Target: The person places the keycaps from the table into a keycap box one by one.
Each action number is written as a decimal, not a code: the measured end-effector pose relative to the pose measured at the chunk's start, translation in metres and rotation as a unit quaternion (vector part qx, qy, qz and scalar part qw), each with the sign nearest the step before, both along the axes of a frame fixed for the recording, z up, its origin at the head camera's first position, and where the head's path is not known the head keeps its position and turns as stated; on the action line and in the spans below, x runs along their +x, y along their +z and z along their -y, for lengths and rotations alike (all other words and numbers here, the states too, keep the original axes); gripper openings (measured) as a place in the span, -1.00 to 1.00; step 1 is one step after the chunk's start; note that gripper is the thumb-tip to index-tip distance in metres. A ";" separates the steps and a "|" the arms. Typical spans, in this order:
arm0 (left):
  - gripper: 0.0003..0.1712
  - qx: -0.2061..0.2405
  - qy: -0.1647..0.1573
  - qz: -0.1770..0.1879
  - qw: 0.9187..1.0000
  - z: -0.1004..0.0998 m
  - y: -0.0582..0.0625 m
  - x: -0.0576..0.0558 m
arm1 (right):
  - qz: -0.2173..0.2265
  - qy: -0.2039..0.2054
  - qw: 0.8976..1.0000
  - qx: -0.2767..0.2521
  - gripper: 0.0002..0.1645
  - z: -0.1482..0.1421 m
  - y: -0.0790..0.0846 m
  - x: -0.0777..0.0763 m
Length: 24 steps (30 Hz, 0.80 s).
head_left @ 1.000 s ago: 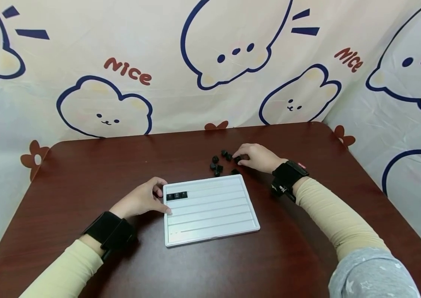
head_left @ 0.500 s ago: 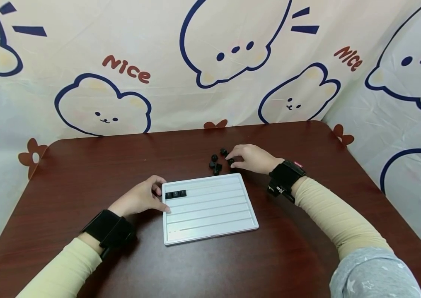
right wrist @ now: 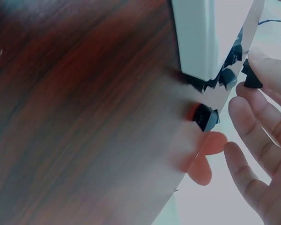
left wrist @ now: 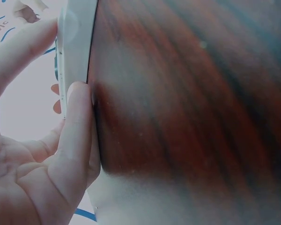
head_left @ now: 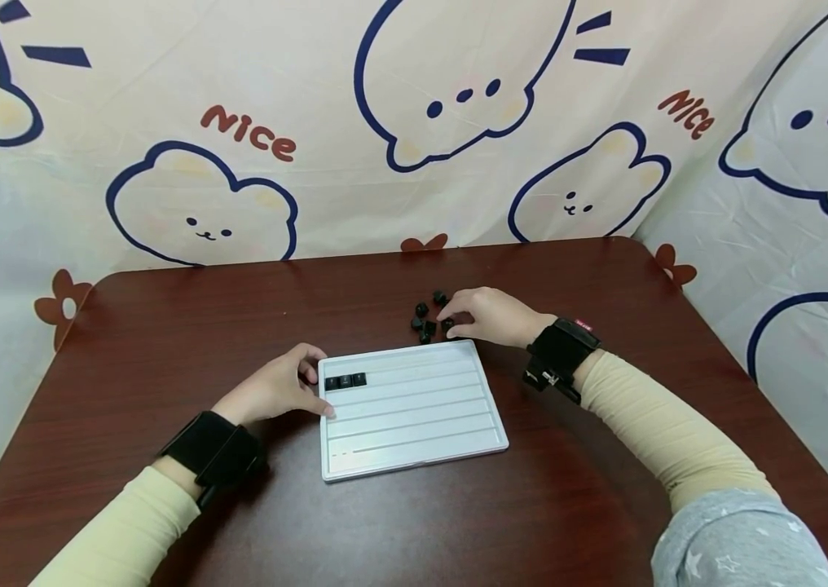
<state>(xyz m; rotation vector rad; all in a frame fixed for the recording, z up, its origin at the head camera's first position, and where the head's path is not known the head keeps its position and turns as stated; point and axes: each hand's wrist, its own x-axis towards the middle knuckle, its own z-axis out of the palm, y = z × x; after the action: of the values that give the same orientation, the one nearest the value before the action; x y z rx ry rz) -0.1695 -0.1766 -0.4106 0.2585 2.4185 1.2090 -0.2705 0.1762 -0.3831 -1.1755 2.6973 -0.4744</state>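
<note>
A white ridged tray (head_left: 414, 416) lies on the table, with a short row of three black keycaps (head_left: 345, 381) in its top left groove. My left hand (head_left: 275, 390) holds the tray's left edge, thumb on the face and curled fingers at the side. In the left wrist view, the fingertips (left wrist: 79, 101) press the tray's edge (left wrist: 77, 51). Beyond the far right corner, my right hand (head_left: 495, 316) pinches one black keycap (right wrist: 252, 77) between thumb and index finger. Beside it, several loose keycaps (head_left: 425, 328) lie scattered behind the tray.
The dark brown wooden table (head_left: 238, 310) extends around the tray on all sides. Behind it hangs a pale cloth (head_left: 355, 212) with cartoon prints, which also runs along the right side.
My right hand has moved left, towards the loose keycaps, with a keycap at its fingertips. The left hand stays on the tray's edge, and the row of three is unchanged.
</note>
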 end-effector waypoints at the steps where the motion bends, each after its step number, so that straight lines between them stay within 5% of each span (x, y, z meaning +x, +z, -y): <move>1: -0.13 -0.001 0.000 -0.001 1.000 0.000 0.000 0.000 | -0.003 0.003 1.000 0.001 -0.64 0.001 0.000 0.000; 24: -0.13 0.001 0.000 -0.004 1.000 0.001 0.000 0.001 | 0.005 0.067 0.998 -0.012 -0.66 0.023 0.004 0.020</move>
<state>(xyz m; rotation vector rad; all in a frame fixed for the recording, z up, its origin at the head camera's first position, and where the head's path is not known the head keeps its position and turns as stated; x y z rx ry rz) -0.1686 -0.1773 -0.4103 0.2640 2.4246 1.2131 -0.2508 0.1531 -0.3794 -1.3462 2.5892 -0.4935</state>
